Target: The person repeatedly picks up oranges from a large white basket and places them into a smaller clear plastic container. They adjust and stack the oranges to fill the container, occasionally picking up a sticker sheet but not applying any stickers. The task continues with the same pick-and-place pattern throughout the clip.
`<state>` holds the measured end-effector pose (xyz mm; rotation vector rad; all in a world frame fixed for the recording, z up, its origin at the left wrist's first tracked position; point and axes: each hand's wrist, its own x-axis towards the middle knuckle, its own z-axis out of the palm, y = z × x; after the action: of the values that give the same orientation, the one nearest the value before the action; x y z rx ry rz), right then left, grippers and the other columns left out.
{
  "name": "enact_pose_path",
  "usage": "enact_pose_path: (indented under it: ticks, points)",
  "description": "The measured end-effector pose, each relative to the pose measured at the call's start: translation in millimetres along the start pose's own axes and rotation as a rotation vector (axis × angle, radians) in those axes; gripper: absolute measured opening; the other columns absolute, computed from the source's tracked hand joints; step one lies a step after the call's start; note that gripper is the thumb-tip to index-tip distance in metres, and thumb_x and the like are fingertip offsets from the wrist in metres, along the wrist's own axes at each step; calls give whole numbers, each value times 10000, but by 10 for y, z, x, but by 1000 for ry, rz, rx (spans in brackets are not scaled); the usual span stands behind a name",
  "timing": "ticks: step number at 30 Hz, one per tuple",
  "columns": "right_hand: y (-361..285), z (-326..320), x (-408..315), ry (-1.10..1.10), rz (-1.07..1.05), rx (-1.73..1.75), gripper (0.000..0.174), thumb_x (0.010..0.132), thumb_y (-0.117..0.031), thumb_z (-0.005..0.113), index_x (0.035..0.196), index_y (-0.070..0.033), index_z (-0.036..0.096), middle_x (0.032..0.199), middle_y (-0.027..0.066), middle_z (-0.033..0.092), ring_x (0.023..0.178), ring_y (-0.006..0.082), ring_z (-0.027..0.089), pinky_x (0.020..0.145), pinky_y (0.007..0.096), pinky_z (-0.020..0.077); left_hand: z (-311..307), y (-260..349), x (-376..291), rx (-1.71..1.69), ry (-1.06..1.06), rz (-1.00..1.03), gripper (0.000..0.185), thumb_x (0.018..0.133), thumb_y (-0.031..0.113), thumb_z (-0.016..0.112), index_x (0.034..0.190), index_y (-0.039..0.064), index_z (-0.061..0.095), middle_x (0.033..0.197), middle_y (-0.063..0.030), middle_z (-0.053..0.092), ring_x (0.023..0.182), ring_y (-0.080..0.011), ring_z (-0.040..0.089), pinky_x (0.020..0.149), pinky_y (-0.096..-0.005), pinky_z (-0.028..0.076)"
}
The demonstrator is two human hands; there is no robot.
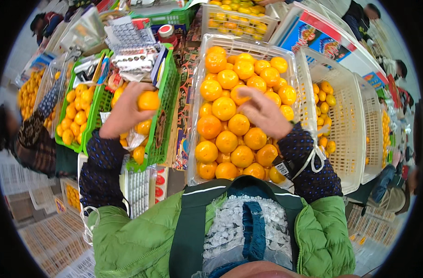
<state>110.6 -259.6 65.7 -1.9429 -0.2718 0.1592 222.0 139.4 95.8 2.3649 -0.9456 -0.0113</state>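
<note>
My left hand [126, 109] grips an orange mandarin [149, 100] between thumb and fingers, above a green plastic basket [164, 118]. More mandarins [139, 154] and white paper scraps lie in that basket under the hand. My right hand [265, 113] is over a clear plastic crate [194, 139] filled with large shiny mandarins [226, 141]. Its fingers are bent, apart and slightly blurred. Their tips overlap one mandarin [239, 95] in the crate; whether they touch it is unclear.
Sticker sheets [135, 57] and a red jar with a pale lid [166, 33] stand beyond the left basket. Another green basket [70, 139] holds mandarins. White crates [343, 132] with smaller fruit are at right. A co-worker's patterned sleeve [50, 99] reaches in at far left.
</note>
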Motion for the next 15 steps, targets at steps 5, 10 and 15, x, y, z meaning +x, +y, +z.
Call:
enact_pose_path:
  ticks: [5, 10, 15]
  points:
    - [-410, 211, 82, -277, 52, 780, 577, 1008, -237, 636, 1495, -18, 419, 1381, 115, 549, 1275, 200, 549, 1038, 339, 487, 569, 1122, 631, -232, -7, 441, 765, 698, 154, 911, 1350, 52, 524, 1274, -158, 543, 1211, -363, 542, 1057, -429, 449]
    - [-164, -354, 492, -2, -45, 192, 643, 872, -137, 754, 1431, -8, 464, 1333, 141, 579, 1250, 216, 560, 1073, 359, 461, 860, 939, 1136, -146, 177, 457, 862, 777, 313, 880, 1473, 39, 451, 1398, -199, 501, 1296, -383, 489, 1099, -468, 408]
    - [433, -585, 1513, 402, -261, -319, 648, 701, -91, 811, 1290, -27, 548, 1209, 188, 616, 1163, 356, 603, 1056, 408, 465, 1293, 412, 1515, 366, -48, 120, 842, 934, 483, 689, 1543, 2, 362, 1596, -219, 366, 1489, -384, 340, 1197, -594, 259]
